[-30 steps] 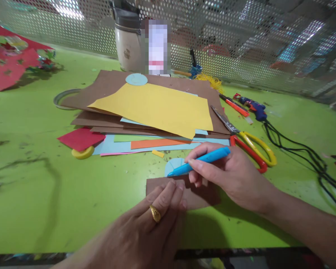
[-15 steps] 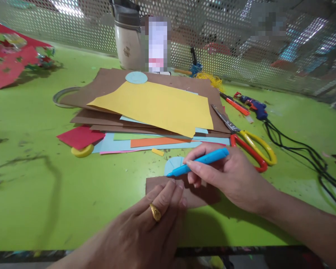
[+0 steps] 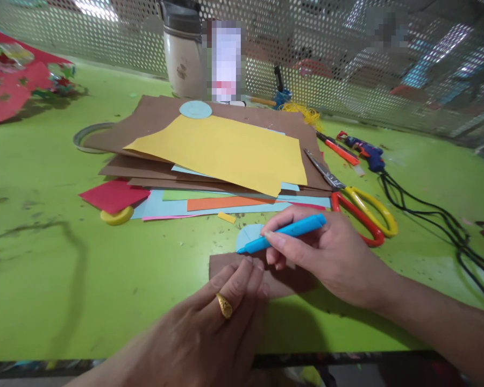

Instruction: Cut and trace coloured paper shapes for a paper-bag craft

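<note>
— From the head camera, what are the hands on?

— The right hand (image 3: pixel 331 258) is closed in a writing grip round a blue pen (image 3: pixel 284 234), thumb and forefinger pinching the barrel near its middle, tip aimed left and down at a small light-blue paper disc (image 3: pixel 248 235). The left hand (image 3: pixel 221 322), with a gold ring (image 3: pixel 225 305) on one finger, lies nearly flat, fingers together and pressing on a brown paper piece (image 3: pixel 234 264). It grasps nothing; it only pins the sheet.

— Where does that sheet lie?

— On the green table (image 3: pixel 64 279), close to the near edge, its far edge touching or just overlapping the blue disc.

— How would it handle?

— I judge it light and thin, easily creased and apt to slide on the smooth top, so flat pressure near the working edge suits it better than a pinch. The pen looks rigid, light plastic.

— And around it?

— Beyond lies a stack of brown and coloured sheets topped by a yellow sheet (image 3: pixel 226 153); to the right, scissors (image 3: pixel 358 207) with red-and-yellow handles and a glue gun (image 3: pixel 365 150).

— Any writing or brand?

— None readable; the bottle (image 3: pixel 226 62) at the back is blurred.
</note>
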Available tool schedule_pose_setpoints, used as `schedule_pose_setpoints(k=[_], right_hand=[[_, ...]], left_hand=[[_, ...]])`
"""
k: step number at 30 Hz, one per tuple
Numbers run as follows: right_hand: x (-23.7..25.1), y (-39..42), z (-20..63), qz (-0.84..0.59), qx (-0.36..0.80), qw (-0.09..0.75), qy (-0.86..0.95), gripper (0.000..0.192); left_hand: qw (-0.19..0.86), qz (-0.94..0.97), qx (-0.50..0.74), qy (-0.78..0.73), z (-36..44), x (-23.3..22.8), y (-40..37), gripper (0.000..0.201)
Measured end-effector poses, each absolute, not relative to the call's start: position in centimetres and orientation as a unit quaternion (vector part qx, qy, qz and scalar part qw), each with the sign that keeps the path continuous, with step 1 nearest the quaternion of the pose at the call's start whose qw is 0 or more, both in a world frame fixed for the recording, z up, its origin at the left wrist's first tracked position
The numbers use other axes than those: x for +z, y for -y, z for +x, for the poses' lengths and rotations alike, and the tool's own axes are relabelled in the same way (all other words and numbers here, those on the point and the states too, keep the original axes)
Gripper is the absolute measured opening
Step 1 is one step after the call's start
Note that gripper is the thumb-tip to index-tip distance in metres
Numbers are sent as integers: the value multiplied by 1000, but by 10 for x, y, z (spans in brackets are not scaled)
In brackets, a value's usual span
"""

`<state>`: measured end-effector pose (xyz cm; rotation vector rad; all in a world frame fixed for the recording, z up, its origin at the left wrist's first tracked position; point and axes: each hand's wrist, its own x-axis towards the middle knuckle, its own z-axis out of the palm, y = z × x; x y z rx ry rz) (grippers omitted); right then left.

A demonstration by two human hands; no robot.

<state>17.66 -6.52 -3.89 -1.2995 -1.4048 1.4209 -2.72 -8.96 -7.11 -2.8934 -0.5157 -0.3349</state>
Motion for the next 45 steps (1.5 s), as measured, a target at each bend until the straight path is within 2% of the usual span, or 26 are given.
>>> schedule_pose_setpoints(k=[12,27,35,41,45], right_hand=[[-38,66,174,-508,544,375,553,7],[-39,61,179,-544,502,357,569,9],[-38,63,181,-568,473,353,573,10],[-41,63,181,-560,481,380,557,12],[-48,59,187,-499,543,459,495,10]], left_hand=[[111,-970,-117,182,-27,-74,91,51],[96,-967,-144,184,-26,-79,90,58],[96,-966,-147,190,-26,-79,93,54],[86,-959,-163,215,-26,-91,97,56],[76,-957,-178,216,-26,-93,97,59]])
